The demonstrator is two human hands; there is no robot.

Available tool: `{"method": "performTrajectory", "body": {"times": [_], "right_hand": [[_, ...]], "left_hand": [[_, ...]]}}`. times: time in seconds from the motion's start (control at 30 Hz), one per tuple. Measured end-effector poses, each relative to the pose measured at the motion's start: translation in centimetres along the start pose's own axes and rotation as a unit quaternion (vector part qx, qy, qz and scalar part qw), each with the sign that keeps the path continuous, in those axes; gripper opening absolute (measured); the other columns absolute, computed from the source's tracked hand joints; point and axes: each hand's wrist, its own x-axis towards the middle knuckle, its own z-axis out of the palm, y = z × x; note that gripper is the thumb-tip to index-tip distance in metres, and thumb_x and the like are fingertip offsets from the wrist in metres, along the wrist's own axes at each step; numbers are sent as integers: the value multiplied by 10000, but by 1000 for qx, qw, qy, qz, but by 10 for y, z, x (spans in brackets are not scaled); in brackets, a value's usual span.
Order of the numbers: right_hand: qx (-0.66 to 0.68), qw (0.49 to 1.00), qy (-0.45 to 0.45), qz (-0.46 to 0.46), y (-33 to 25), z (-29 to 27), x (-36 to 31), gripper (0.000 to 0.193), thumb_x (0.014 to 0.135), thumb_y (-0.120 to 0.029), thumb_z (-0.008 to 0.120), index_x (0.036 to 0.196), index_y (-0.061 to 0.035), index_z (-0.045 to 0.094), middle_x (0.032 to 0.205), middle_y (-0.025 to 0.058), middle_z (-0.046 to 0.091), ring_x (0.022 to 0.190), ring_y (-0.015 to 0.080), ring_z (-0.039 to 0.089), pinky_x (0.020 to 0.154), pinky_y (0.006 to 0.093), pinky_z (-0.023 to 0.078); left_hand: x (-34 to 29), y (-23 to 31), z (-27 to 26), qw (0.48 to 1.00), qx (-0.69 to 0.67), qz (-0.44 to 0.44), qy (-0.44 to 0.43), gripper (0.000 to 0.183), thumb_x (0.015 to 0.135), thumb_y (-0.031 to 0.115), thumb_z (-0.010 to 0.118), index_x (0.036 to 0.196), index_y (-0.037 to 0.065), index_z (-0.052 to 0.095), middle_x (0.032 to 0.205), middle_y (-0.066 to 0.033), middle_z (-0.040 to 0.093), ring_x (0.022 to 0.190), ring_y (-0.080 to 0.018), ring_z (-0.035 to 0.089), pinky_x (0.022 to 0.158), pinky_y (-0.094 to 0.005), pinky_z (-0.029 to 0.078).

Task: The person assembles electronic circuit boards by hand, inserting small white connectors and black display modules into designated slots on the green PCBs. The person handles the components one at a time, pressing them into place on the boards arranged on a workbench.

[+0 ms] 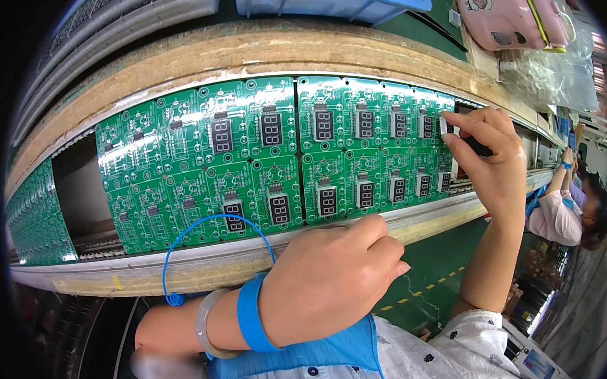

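My right hand (pixel 491 151) pinches a small digit display module (pixel 445 126) between thumb and fingertips, at the far right column of a green circuit board panel (pixel 347 150). Whether the module is seated or just above the board I cannot tell. My left hand (pixel 333 273) is curled closed over the near rail, below the panels; its palm is hidden, so anything in it cannot be made out. Digit displays (pixel 365 194) stand in both rows of the right panel. On the left panel (pixel 153 181), displays occupy only the columns nearest the right panel.
Both panels lie between a far wooden rail (pixel 256 48) and a near rail (pixel 127 274). Another green panel (pixel 38 210) lies farther left. Behind are white foam trays (pixel 148 10), a blue bin (pixel 327 2) and a pink bag (pixel 497 21). Another person (pixel 563 210) works at right.
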Motion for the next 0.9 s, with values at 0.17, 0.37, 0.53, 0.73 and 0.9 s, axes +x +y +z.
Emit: {"method": "performTrajectory", "body": {"times": [0.17, 0.37, 0.53, 0.73, 0.9], "right_hand": [[-63, 998, 2, -25, -6, -2, 2, 273, 745, -64, 773, 1017, -67, 777, 834, 69, 628, 851, 243, 590, 750, 363, 486], [-86, 996, 5, -30, -9, -1, 2, 255, 749, -59, 765, 1004, -67, 775, 837, 68, 628, 863, 246, 596, 763, 363, 492], [-75, 997, 10, -28, -9, 0, 3, 247, 752, -52, 761, 998, -65, 775, 831, 64, 623, 847, 236, 593, 728, 352, 486], [-83, 996, -17, -10, -12, -2, 4, 290, 759, -13, 760, 1049, -24, 759, 852, 66, 636, 835, 197, 593, 765, 310, 471], [-62, 997, -34, 9, -9, -5, 4, 284, 778, -8, 755, 1062, -22, 759, 854, 53, 628, 834, 164, 591, 771, 286, 472]], "left_hand": [[-2, 0, 1, 1000, 5, -2, 1, 150, 818, 133, 770, 924, 47, 706, 861, -58, 591, 675, -223, 641, 577, -337, 524], [-2, 0, 2, 1000, -2, -5, 0, 165, 806, 125, 779, 919, 38, 697, 866, -57, 591, 685, -224, 645, 583, -335, 532], [-3, -1, 2, 1000, -8, -4, 0, 173, 799, 124, 786, 907, 31, 688, 867, -60, 591, 689, -227, 648, 585, -333, 536], [-3, -1, 1, 1000, -7, -6, -7, 169, 797, 123, 786, 897, 33, 685, 864, -60, 587, 687, -227, 649, 578, -336, 534], [-3, -1, 2, 1000, -6, -4, 3, 170, 797, 128, 787, 899, 39, 685, 865, -59, 580, 680, -227, 653, 575, -339, 533]]}}
